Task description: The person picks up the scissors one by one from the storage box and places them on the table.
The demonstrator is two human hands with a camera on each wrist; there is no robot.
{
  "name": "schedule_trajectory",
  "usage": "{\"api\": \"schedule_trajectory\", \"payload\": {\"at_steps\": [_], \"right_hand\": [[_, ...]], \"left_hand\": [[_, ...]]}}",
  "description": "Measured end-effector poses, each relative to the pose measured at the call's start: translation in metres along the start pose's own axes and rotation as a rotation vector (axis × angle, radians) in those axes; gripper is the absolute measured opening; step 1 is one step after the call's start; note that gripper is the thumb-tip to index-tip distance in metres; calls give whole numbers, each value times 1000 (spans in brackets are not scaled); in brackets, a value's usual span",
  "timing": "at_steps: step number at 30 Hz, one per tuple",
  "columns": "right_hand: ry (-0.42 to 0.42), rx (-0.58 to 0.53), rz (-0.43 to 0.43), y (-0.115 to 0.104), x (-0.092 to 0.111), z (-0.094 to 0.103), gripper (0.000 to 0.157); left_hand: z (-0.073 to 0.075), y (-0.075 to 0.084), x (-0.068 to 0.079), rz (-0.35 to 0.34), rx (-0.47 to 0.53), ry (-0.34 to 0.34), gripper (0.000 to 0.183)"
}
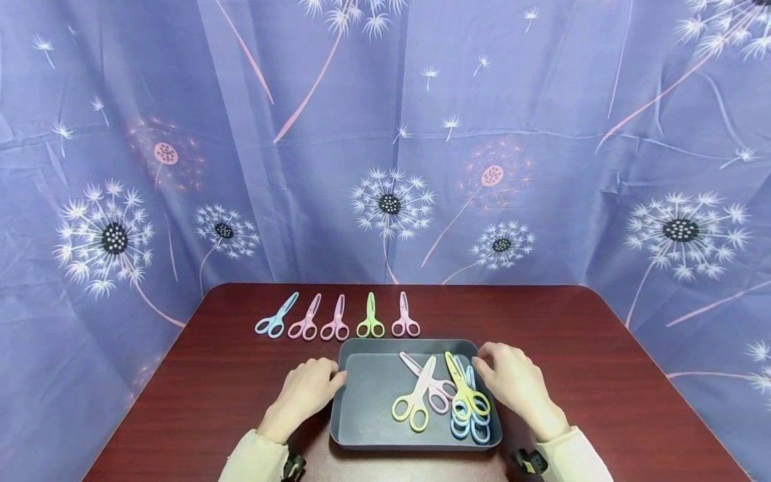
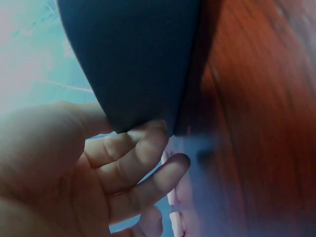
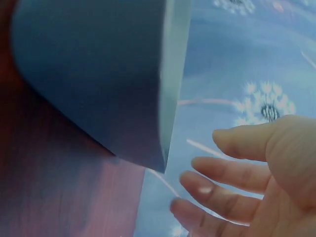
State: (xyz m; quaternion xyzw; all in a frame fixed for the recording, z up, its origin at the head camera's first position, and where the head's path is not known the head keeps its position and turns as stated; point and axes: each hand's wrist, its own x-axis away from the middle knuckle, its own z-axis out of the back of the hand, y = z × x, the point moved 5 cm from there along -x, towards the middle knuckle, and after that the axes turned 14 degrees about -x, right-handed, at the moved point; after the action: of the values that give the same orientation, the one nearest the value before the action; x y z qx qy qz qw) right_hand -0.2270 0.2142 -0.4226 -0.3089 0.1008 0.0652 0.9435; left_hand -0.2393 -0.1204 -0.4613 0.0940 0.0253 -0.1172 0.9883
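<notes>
A dark grey rectangular tray [image 1: 367,438] lies on the table. My left hand [image 1: 308,391] grips its left side, thumb over the rim and curled fingers [image 2: 148,150] against the outer wall. By the right side, my right hand [image 1: 515,381] has its fingers [image 3: 222,173] loosely spread, apart from the wall in the right wrist view. Inside the tray, pale yellow scissors [image 1: 415,398] lie across pink scissors [image 1: 439,396]. Yellow-green scissors [image 1: 459,381] rest on blue scissors [image 1: 480,432] at the right; how many blue ones are stacked is unclear.
Behind the tray is a row of scissors, points away: blue scissors [image 1: 283,313], two pink scissors [image 1: 310,314], green scissors [image 1: 370,314] and more pink scissors [image 1: 405,314]. The dark red wooden table [image 1: 578,335] ends at a blue dandelion-print curtain [image 1: 313,221].
</notes>
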Motion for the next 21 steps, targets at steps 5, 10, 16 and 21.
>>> {"api": "schedule_trajectory", "payload": {"at_steps": [5, 10, 16, 21], "right_hand": [[21, 100, 124, -14, 12, -4, 9], [18, 191, 274, -23, 28, -12, 13], [-14, 234, 350, -27, 39, -20, 22], [48, 279, 347, -26, 42, -21, 34]], "left_hand": [[1, 0, 0, 2, -8, 30, 29], [-1, 3, -1, 15, 8, 23, 28], [-2, 2, 1, 32, 19, 20, 29], [-2, 1, 2, 27, 27, 36, 33]]}}
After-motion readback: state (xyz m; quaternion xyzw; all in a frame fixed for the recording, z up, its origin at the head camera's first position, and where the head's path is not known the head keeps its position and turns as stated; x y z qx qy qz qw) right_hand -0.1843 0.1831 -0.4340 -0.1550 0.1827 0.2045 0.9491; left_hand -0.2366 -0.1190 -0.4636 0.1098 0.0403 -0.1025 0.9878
